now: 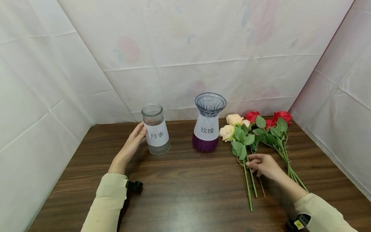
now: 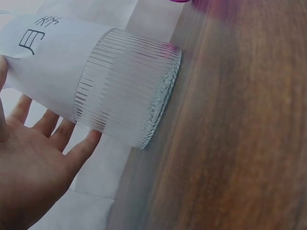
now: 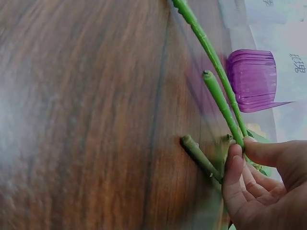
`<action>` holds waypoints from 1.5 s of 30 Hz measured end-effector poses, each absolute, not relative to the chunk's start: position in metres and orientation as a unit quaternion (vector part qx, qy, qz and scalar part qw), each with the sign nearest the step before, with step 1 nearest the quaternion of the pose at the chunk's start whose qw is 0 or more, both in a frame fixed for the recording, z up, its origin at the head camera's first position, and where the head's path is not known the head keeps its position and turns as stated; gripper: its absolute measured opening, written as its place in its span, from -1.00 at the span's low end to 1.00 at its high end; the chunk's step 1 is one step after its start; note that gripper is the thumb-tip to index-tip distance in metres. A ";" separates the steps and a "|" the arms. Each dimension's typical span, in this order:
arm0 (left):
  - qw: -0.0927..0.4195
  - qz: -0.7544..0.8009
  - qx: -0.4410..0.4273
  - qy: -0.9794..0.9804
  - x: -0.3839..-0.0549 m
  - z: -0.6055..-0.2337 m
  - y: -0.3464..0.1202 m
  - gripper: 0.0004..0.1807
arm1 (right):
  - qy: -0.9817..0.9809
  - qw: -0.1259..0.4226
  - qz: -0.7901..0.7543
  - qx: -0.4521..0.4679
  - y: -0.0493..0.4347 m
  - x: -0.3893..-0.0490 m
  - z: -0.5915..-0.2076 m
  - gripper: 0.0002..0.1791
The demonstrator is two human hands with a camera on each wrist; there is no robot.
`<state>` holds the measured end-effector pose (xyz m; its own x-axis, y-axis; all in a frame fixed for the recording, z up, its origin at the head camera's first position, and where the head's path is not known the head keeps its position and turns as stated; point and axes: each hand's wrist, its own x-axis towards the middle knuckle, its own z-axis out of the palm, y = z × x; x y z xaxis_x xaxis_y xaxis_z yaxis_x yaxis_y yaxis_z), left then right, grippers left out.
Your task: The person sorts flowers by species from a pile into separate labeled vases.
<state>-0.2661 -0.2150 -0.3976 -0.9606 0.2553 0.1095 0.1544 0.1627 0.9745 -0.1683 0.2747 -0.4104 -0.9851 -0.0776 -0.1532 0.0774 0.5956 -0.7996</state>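
Observation:
My left hand (image 1: 131, 144) is at the left side of a clear glass vase (image 1: 160, 150) with a white paper label. In the left wrist view its fingers (image 2: 79, 151) are spread and fairly straight, touching the ribbed vase's side. My right hand (image 1: 267, 166) pinches green stems of the pale peach roses (image 1: 227, 132) between thumb and fingers. These artificial flowers lie on the table, blooms toward the back. In the right wrist view two cut stem ends (image 3: 218, 93) extend from the pinch, and a browner stem (image 3: 199, 155) lies lower, beside the fingers.
A second vase (image 1: 205, 144), purple below with a flared bluish rim and a white label, stands between the hands. Red roses (image 1: 282, 117) lie at the right of the brown wooden table (image 1: 185, 193). Pale patterned cloth (image 1: 174, 42) hangs behind and at both sides.

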 end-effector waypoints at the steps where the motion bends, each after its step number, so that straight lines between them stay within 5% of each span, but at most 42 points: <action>1: 0.040 0.632 0.134 0.762 -0.266 -0.398 -0.215 -0.32 | 0.887 0.085 -0.453 0.002 0.275 -0.168 -0.410 -0.48; 45: 0.036 0.637 0.134 0.758 -0.267 -0.398 -0.214 -0.31 | 0.795 -0.011 -0.606 0.003 0.278 -0.154 -0.393 -0.35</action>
